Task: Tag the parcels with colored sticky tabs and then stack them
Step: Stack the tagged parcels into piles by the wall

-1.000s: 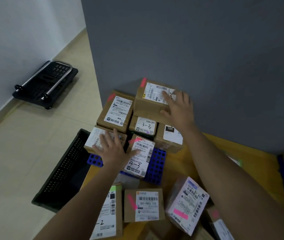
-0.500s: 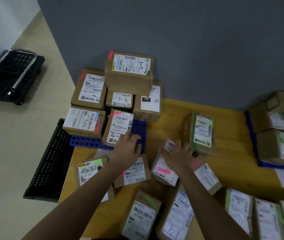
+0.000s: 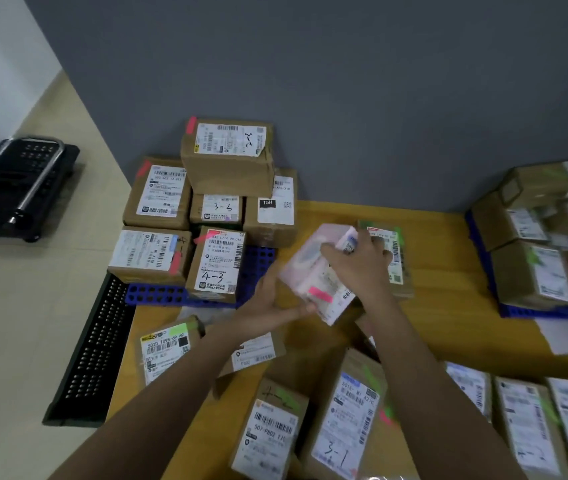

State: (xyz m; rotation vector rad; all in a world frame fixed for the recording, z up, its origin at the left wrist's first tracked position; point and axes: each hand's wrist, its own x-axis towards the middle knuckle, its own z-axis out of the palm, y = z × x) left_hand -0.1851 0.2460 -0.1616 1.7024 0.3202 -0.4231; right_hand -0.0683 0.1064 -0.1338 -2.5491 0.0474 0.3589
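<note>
I hold a pale pink parcel (image 3: 313,271) with a pink tab above the yellow table (image 3: 449,271). My left hand (image 3: 275,299) grips its lower left side from beneath. My right hand (image 3: 358,261) grips its upper right end from above. Behind it at the back left rises a stack of brown parcels with pink tabs (image 3: 220,202) on a blue tray (image 3: 158,294). The top box (image 3: 229,155) is marked 2-2. A green-tabbed parcel (image 3: 398,268) stands just behind my right hand.
Loose parcels with green and pink tabs lie along the near edge (image 3: 341,410). Another stack of green-tabbed boxes (image 3: 539,237) fills the right side. A black crate (image 3: 92,351) stands on the floor left of the table, a black trolley (image 3: 16,188) farther left.
A second ago my right hand rested on the top box of the stack. Both hands came down to the table, took the pink parcel and lifted it.
</note>
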